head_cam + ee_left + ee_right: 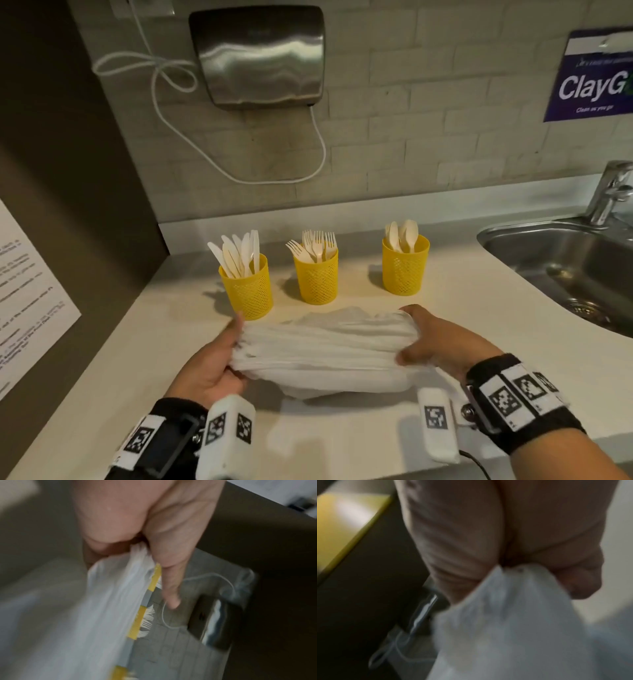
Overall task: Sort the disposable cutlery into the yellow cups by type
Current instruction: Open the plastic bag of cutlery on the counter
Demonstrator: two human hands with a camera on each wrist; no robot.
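Three yellow mesh cups stand in a row on the pale counter [342, 428]. The left cup [247, 291] holds knives [239, 253], the middle cup [317, 275] holds forks [315, 245], and the right cup [405, 267] holds spoons [401, 234]. In front of them a folded white cloth [325, 346] is stretched between both hands. My left hand [212, 359] grips its left end, my right hand [442, 337] grips its right end. The wrist views, both blurred, show the white cloth [109, 601] [513, 615] pinched between thumb and fingers.
A steel sink [575, 270] with a tap [609, 192] lies at the right. A metal dispenser [260, 54] with a looped white cord [164, 75] hangs on the tiled wall. A dark cabinet side [68, 171] with a paper notice [27, 301] borders the left.
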